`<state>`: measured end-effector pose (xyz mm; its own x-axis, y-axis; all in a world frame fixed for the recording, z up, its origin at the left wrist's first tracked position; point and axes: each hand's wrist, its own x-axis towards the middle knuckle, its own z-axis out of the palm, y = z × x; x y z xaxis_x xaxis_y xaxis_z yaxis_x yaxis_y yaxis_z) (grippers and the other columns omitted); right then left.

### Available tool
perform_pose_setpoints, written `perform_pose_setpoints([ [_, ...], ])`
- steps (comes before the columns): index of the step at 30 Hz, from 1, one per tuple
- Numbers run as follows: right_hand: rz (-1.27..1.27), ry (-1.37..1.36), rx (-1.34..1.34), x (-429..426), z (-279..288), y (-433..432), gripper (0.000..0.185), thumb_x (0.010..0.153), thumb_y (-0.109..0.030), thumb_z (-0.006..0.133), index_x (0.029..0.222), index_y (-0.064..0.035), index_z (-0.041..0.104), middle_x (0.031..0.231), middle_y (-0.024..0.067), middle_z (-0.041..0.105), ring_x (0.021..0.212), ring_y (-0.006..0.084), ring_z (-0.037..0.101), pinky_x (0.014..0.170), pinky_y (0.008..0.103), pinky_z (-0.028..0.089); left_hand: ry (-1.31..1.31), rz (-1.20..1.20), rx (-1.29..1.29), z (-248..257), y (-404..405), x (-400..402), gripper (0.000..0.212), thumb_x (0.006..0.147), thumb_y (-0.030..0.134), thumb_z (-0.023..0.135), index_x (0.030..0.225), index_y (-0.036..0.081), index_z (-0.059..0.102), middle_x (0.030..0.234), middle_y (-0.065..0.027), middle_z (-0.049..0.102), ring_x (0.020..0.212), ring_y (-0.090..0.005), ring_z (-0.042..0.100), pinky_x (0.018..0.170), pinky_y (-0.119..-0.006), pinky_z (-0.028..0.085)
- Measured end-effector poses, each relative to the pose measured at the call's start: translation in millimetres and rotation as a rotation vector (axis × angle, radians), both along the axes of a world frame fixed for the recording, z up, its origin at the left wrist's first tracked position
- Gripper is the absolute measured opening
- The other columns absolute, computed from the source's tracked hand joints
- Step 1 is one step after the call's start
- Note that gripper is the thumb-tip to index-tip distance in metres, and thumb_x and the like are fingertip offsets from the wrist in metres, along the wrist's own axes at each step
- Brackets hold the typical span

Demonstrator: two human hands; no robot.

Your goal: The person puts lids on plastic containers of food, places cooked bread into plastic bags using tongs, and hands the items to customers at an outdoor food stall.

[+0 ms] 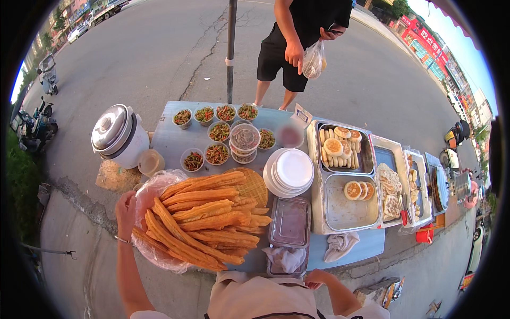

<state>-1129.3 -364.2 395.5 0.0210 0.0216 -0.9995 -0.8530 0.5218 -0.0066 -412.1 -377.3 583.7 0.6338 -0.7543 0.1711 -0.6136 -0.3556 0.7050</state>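
Note:
My left hand (126, 209) is at the left edge of a clear plastic bag (148, 187), its fingers closed on the film. Long golden fried dough sticks (211, 215) lie heaped on that bag, partly over a round woven tray (255, 185). My right hand (316, 278) hangs low at the table's near edge, fingers curled; whether it grips anything is hidden. Close by it is a clear lidded plastic box (290, 221), with a crumpled white cloth or bag (287, 258) in front. White foam plates (294, 169) are stacked behind the box.
Cups of chopped vegetables (219, 131) stand at the back. A rice cooker (119, 135) is at left. Metal trays (352, 203) hold round flatbreads (334, 147), with more bread trays (388, 183) rightward. Beyond a pole (231, 52), a person (293, 44) holds a plastic bag (314, 62).

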Motion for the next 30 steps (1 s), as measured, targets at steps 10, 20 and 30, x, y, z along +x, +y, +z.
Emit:
perform_pose_setpoints([
  [10,-0.32,0.121,-0.054,70,62,68,0.029,0.088,-0.029,0.064,0.087,-0.0011,0.072,0.081,0.0097,0.072,0.067,0.0187,0.069,0.062,0.0337,0.06,-0.208,-0.371,0.532,-121,-251,51,0.024,0.084,0.02,0.056,0.089,0.002,0.07,0.089,-0.0232,0.066,0.085,-0.0413,0.064,0.077,-0.045,0.051],
  [20,-0.492,0.183,-0.085,91,73,112,0.022,0.085,-0.024,0.066,0.083,-0.0022,0.072,0.08,0.0065,0.071,0.067,0.0162,0.069,0.063,0.0311,0.06,0.128,-0.554,0.759,-217,-308,74,0.026,0.085,0.021,0.054,0.092,0.002,0.07,0.09,-0.0222,0.068,0.089,-0.0374,0.066,0.081,-0.044,0.052],
  [30,-0.574,0.132,-0.162,116,78,106,0.022,0.086,-0.023,0.065,0.083,-0.0018,0.07,0.079,0.0053,0.071,0.066,0.0137,0.068,0.062,0.0305,0.06,0.185,-0.324,0.602,-213,-337,72,0.021,0.08,0.011,0.058,0.075,-0.009,0.064,0.069,-0.0218,0.067,0.065,-0.0312,0.069,0.061,-0.039,0.054],
])
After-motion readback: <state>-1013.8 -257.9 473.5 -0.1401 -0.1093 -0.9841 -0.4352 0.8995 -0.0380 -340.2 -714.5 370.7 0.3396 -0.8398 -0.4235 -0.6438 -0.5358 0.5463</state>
